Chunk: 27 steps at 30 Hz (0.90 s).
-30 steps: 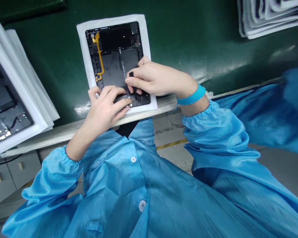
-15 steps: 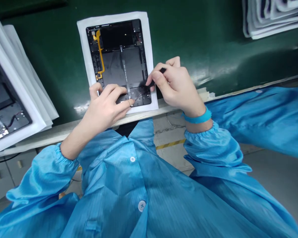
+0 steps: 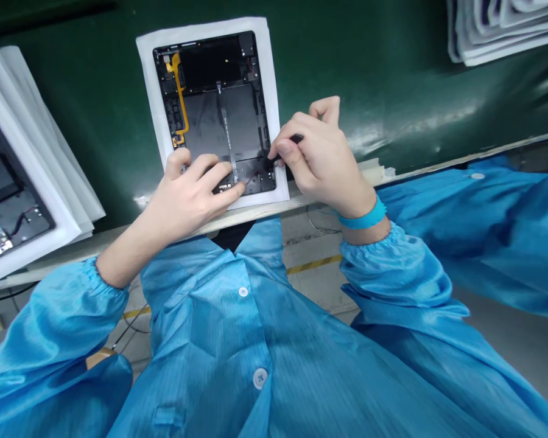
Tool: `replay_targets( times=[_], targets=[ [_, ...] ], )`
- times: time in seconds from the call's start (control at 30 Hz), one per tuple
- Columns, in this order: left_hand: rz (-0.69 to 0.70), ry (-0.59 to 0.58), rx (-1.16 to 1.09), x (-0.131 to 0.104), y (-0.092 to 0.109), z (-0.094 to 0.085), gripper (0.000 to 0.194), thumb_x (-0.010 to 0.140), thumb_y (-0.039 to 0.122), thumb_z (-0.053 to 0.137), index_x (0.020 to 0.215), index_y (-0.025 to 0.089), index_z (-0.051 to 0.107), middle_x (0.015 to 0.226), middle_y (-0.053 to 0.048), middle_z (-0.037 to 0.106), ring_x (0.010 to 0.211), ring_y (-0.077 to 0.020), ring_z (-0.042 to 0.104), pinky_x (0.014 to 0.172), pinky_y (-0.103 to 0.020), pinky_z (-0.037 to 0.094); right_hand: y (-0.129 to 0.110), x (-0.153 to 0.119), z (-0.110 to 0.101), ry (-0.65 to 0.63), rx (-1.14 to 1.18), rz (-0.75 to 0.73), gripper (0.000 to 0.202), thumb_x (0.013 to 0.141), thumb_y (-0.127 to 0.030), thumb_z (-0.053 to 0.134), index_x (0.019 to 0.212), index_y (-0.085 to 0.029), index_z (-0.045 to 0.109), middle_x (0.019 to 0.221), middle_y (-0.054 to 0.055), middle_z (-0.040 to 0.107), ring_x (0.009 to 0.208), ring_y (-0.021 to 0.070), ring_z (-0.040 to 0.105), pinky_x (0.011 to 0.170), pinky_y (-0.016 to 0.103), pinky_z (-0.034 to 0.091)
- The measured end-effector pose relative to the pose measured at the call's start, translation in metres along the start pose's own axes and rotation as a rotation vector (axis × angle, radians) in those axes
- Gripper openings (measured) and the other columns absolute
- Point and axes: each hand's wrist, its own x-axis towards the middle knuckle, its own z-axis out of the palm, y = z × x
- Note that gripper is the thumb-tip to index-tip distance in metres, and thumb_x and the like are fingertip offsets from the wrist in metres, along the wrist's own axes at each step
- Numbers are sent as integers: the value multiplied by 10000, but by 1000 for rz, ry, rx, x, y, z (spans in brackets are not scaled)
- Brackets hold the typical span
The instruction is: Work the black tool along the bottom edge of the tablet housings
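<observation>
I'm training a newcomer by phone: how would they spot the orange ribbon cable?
On the green bench, find the opened tablet that the left hand touches. Along its left inner edge, from near the top corner, runs the ribbon cable. It is orange and bent, unlike the straighter grey strip down the middle.

On bench (image 3: 369, 73), near front edge: tablet (image 3: 244, 121), centred on padded sheet (image 3: 150, 79). To left: second tablet (image 3: 9, 182) on layered sheets (image 3: 59, 146). To far right, set farther back: sheet stack (image 3: 506, 36).
</observation>
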Motion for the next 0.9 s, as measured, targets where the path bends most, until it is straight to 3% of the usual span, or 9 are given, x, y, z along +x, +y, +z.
replay_targets(
  times=[0.17,0.43,0.6,0.77,0.83,0.9],
  targets=[
    [19,0,48,0,0,0,319,1177,309,521,1396,374,743,1460,-124,733,1351,-384,650,1077,-670,470,0,0,5,-6,47,-13,659,1147,-717,187,989,-318,687,972,92,766,1038,328,659,1209,634,444],
    [7,-7,24,1,0,-1,332,1170,292,540,1410,395,745,1466,-121,737,1364,-403,665,1095,-698,481,-2,3,2,-38,-108,-61,681,1132,-714,137,952,-328,668,994,109,748,1099,364,638,1207,661,447],
    [-29,-21,-50,8,4,-8,306,1170,349,530,1296,338,809,1388,-133,743,1327,-404,657,1132,-714,438,-7,-6,7,50,37,6,613,1160,-680,236,986,-327,706,957,89,749,1118,356,681,1242,657,421],
    [-56,-66,-127,35,-2,-18,267,1110,380,604,1055,322,858,1133,-111,774,1236,-390,667,1150,-686,415,-25,-18,35,303,293,185,588,1180,-684,307,977,-298,701,824,44,720,849,284,699,1160,583,516],
    [-36,-131,-150,52,-10,-20,239,1063,348,650,927,312,842,961,-90,771,1166,-381,691,1142,-684,414,-30,-22,45,339,345,217,589,1182,-689,316,988,-291,705,801,27,702,798,263,688,1134,559,542],
    [-32,-201,-207,70,-20,-20,226,1003,338,708,801,295,800,795,-64,738,1082,-372,717,1113,-680,433,-32,-24,51,326,346,221,590,1187,-679,303,1025,-297,722,809,26,696,877,277,710,1143,565,537]
  ],
)
